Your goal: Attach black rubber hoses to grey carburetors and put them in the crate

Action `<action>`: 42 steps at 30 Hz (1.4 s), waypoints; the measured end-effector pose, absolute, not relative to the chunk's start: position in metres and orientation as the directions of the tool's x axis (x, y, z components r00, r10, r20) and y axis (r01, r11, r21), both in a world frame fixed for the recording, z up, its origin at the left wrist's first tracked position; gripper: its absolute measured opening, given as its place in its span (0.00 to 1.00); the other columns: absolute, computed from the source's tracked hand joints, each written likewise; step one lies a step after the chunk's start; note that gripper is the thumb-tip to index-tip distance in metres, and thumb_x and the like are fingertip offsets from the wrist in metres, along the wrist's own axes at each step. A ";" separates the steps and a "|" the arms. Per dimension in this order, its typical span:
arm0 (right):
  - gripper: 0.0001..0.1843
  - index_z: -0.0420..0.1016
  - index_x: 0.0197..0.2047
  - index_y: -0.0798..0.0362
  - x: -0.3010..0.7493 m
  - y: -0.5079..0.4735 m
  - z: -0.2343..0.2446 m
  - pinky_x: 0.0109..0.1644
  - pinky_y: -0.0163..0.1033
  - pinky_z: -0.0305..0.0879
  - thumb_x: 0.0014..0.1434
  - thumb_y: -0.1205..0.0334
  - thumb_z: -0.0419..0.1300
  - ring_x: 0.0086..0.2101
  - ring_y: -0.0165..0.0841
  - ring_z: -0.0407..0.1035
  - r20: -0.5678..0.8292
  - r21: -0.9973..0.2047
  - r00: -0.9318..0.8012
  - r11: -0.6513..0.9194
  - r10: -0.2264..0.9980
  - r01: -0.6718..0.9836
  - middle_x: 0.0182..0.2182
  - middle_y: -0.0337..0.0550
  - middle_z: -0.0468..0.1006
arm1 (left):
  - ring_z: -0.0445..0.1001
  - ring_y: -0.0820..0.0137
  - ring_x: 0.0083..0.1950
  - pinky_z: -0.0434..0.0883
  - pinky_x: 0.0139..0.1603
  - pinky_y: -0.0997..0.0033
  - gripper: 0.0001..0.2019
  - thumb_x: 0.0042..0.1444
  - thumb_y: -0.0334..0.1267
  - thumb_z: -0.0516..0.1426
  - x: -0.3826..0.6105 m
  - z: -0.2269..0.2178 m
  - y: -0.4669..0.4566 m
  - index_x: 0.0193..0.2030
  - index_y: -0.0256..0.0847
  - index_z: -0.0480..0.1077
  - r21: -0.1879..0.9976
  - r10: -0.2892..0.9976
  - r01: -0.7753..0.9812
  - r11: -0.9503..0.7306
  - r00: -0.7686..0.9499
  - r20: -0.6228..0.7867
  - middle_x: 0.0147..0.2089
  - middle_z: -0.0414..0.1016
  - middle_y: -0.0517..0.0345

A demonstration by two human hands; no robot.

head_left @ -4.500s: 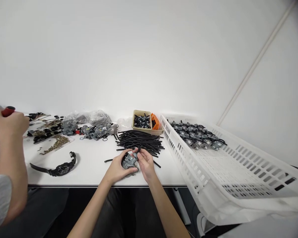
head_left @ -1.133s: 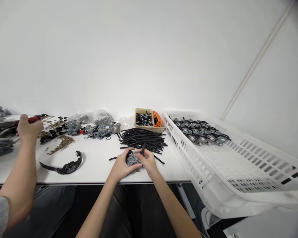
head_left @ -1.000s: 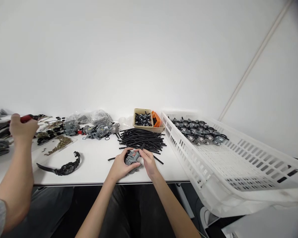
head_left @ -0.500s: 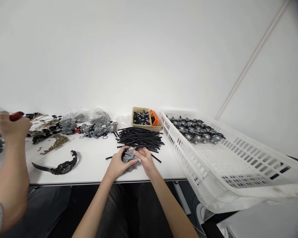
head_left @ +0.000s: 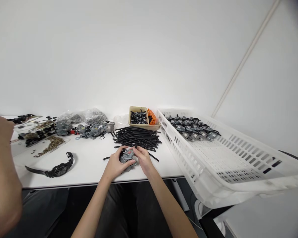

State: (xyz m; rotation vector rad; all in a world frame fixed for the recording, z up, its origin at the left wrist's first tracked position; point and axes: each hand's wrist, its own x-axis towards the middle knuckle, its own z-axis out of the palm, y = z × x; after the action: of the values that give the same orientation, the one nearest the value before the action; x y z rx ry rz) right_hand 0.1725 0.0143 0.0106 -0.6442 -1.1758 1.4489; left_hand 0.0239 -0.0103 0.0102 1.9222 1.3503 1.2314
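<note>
My left hand [head_left: 115, 164] cups a small grey metal carburettor part [head_left: 125, 158] near the front edge of the white table [head_left: 89, 165]. My right hand [head_left: 142, 159] is closed on the same part from the right, its fingertips pinching at the top where a short black tube end shows. A pile of black rubber tubes [head_left: 136, 138] lies just behind both hands.
A white slatted crate [head_left: 213, 165] on the right holds several finished grey parts [head_left: 191, 125]. A beige box [head_left: 139, 118] and an orange one [head_left: 152, 116] stand behind the tubes. Loose parts [head_left: 89, 129], bags, brass pieces [head_left: 49, 145] and a black wristwatch [head_left: 55, 169] lie left. Another person's arm [head_left: 1, 172] is at far left.
My hands stay on the grey part, fingers shifting a little at its top. The view has swung slightly. The other person's arm has moved left and closer to the camera.
</note>
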 end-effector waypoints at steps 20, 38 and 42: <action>0.20 0.77 0.42 0.52 0.175 0.014 0.007 0.51 0.45 0.64 0.46 0.53 0.68 0.42 0.40 0.73 0.221 -0.902 -0.276 0.089 0.935 -0.421 0.40 0.46 0.80 | 0.74 0.60 0.47 0.69 0.50 0.59 0.25 0.49 0.50 0.61 0.022 0.009 -0.009 0.52 0.43 0.64 0.800 0.917 0.460 -0.386 0.097 0.387 0.48 0.76 0.51; 0.16 0.78 0.35 0.52 0.171 0.010 0.012 0.47 0.42 0.66 0.41 0.57 0.70 0.38 0.35 0.71 0.231 -0.921 -0.197 0.148 0.953 -0.361 0.35 0.42 0.78 | 0.75 0.58 0.48 0.70 0.50 0.60 0.28 0.47 0.49 0.62 0.023 0.008 -0.011 0.54 0.43 0.63 0.751 0.897 0.504 -0.427 0.134 0.421 0.49 0.76 0.51; 0.15 0.78 0.32 0.52 0.172 0.011 0.010 0.48 0.43 0.66 0.40 0.55 0.71 0.38 0.37 0.72 0.217 -0.919 -0.217 0.124 0.952 -0.374 0.32 0.41 0.79 | 0.75 0.59 0.47 0.70 0.48 0.63 0.27 0.46 0.49 0.62 0.024 0.008 -0.010 0.53 0.43 0.64 0.745 0.896 0.514 -0.425 0.121 0.428 0.48 0.76 0.52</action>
State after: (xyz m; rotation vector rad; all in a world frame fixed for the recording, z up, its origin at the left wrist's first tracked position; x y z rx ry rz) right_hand 0.1722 0.0115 0.0103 -0.6781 -1.1881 1.4077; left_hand 0.0236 -0.0099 0.0077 1.9902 1.3629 1.2340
